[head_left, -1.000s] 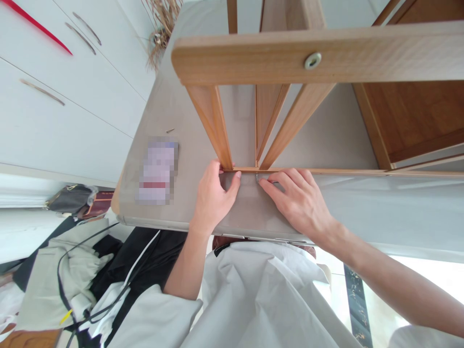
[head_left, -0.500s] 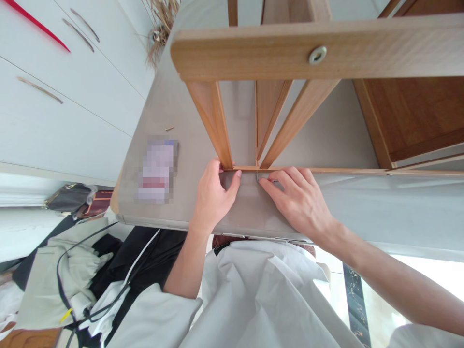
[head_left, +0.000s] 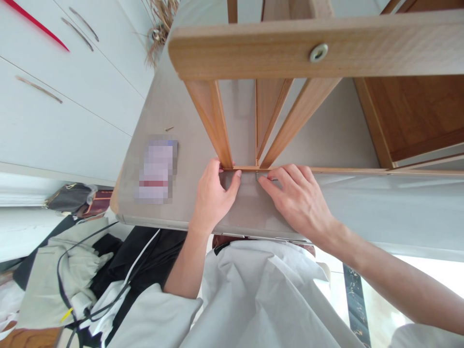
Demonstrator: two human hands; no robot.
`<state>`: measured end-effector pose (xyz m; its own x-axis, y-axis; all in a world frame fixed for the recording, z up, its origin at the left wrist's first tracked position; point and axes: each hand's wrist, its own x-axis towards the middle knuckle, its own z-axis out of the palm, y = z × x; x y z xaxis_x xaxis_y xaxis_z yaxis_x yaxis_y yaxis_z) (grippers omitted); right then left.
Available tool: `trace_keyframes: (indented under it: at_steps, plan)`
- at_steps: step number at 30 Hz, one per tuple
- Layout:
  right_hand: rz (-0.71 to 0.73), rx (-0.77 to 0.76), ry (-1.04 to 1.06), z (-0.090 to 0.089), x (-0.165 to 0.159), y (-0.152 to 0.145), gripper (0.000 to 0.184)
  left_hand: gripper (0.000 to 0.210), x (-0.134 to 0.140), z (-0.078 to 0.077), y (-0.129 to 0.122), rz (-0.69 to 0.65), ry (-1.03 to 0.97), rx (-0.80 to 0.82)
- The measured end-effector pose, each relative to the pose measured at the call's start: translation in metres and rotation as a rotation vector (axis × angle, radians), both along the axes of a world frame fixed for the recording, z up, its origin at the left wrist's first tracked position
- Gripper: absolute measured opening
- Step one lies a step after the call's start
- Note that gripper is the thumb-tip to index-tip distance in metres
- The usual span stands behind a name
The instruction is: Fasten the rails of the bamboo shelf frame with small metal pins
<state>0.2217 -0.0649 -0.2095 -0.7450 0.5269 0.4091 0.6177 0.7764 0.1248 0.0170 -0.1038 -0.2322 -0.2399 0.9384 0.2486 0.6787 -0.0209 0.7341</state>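
Left hand (head_left: pixel 214 193) grips the near rail of a light-brown, slatted wooden frame (head_left: pixel 292 125); right hand (head_left: pixel 300 195) pinches a thin, silver metal rod (head_left: pixel 257 176) at that rail.

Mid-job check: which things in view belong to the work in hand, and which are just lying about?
In the job:
- wooden frame, near edge held by left hand
- thin metal piece, in right hand
- perhaps the loose screw

Apparently lying about:
- pixelated item
- dried stalks
- dark bag
- piled clothes
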Motion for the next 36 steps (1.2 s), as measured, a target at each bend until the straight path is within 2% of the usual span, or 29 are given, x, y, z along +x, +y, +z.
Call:
trace_keyframes:
  at_steps: [15, 36]
  plan:
    - [0.007, -0.064, 0.133, -0.017, 0.005, -0.001, 0.018, 0.024, -0.001, -0.001, 0.000, 0.004, -0.011, -0.017]
    - [0.021, -0.059, 0.134, -0.015, 0.008, -0.004, 0.024, 0.024, 0.000, 0.001, 0.000, 0.006, -0.010, -0.012]
